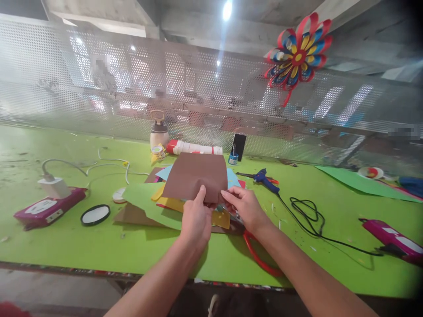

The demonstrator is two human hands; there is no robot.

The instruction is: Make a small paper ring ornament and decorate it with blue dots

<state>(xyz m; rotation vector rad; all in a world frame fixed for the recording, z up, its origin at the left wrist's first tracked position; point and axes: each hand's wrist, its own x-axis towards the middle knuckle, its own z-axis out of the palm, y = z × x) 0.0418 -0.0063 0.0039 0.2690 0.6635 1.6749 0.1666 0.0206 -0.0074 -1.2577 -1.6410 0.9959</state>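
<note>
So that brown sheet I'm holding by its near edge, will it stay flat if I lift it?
Probably not: the brown sheet already bows with a crease near the left hand and right hand, so it looks thin and floppy. Likely very light, and it may slide on the green sheet.

I'm seeing the paper sheet [194,176] lying on the paper pile [145,202], glue gun [266,180] sitting right, round lid [95,215] sitting left.
</note>
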